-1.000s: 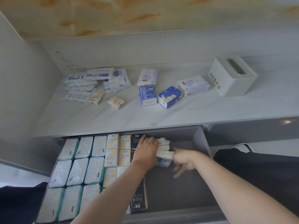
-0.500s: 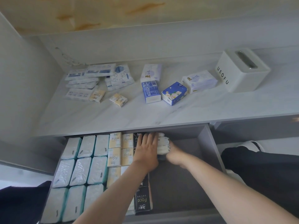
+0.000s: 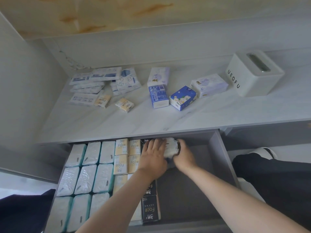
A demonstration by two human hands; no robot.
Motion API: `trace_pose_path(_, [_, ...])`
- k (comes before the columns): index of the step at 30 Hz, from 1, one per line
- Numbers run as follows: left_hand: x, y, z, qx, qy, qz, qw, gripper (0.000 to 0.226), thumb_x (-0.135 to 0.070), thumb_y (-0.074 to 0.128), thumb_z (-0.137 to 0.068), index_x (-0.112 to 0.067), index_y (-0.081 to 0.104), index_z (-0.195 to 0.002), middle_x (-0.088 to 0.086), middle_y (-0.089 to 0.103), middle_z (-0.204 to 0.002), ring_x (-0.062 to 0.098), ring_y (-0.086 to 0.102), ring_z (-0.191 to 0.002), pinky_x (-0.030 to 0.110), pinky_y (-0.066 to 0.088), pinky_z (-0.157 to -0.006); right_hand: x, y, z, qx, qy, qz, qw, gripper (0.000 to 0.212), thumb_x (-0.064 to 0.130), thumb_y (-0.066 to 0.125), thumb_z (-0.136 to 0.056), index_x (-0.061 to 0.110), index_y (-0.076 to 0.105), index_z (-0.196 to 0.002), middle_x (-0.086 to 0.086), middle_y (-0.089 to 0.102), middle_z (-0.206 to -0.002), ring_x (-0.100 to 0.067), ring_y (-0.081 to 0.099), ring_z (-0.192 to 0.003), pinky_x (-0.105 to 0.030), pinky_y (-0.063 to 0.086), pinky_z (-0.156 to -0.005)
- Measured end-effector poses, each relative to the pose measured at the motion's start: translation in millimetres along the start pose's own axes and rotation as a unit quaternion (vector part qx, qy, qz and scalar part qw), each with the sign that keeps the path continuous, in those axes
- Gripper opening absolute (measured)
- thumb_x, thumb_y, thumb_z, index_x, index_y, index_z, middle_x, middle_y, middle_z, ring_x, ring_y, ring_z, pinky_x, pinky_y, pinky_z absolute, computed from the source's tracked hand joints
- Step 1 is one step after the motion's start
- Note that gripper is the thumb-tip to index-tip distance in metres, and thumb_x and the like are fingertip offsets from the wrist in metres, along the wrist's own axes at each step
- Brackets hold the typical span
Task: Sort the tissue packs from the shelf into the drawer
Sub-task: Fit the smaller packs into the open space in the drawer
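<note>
The grey drawer (image 3: 217, 148) is pulled open below the shelf (image 3: 210, 113). White-and-teal packs (image 3: 87, 179) fill its left side, yellow Face packs (image 3: 121, 163) stand beside them, and black Face packs (image 3: 150, 209) run along my left forearm. Both hands meet at the drawer's far end around a stack of white tissue packs (image 3: 170, 147). My left hand (image 3: 154, 154) lies flat with straight fingers against the stack's left side. My right hand (image 3: 182, 153) curls round the stack's right side. Several flat white packs (image 3: 94, 84), two small yellow packs (image 3: 124, 105) and blue and white packs (image 3: 159, 96) lie on the shelf.
A white tissue box (image 3: 252, 74) lettered UEOFU stands at the shelf's right. The drawer's right half shows bare grey floor (image 3: 193, 190). My dark trouser leg and a white shoe (image 3: 267, 152) are beyond the drawer's right wall.
Both hands have pushed the white stack farther back in the drawer, up under the shelf edge. My right hand has closed in round the stack's right side.
</note>
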State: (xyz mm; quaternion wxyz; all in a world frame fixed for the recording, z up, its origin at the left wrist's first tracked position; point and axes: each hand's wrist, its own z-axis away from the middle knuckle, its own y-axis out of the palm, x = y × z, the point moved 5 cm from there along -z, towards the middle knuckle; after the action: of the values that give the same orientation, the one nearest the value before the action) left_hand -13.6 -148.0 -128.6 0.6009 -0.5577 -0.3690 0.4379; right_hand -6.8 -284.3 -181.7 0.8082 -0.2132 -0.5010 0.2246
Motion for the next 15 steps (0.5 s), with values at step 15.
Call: trace_pose_path(15, [-2, -2, 5, 0.054, 0.005, -0.046, 0.997, 0.081, -0.023, 0.061, -0.083, -0.016, 0.018, -0.152, 0.004, 0.026, -0.151, 0.025, 0.027, -0.138, 0.042, 0.017, -0.119, 11, 0, 19, 0.083, -0.053, 0.099, 0.99, 0.073, 0.018, 0.055, -0.087, 0.023, 0.018, -0.151, -0.012, 0.046, -0.144, -0.033, 0.055, -0.121, -0.035, 0.047, -0.092])
